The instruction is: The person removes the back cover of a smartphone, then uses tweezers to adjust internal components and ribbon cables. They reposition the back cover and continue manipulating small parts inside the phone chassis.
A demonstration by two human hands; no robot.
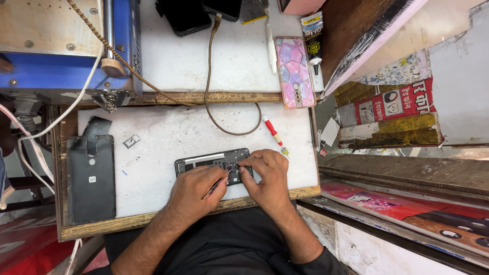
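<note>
Left hand (196, 189) pinches tweezers (214, 187), tips at the opened phone (213, 164) near the white pad's (168, 137) front edge; right hand (269, 173) fingers curled, steadying its end. Looks mid-teardown, probably lifting a small part; needs fine, steady grip.

The white tabletop (168, 188) lies open left of the opened phone (211, 163), up to the black back cover (91, 178) and small tray (131, 141). Behind, a looping cable (232, 130) and red screwdriver (274, 133) crowd the right side.
</note>
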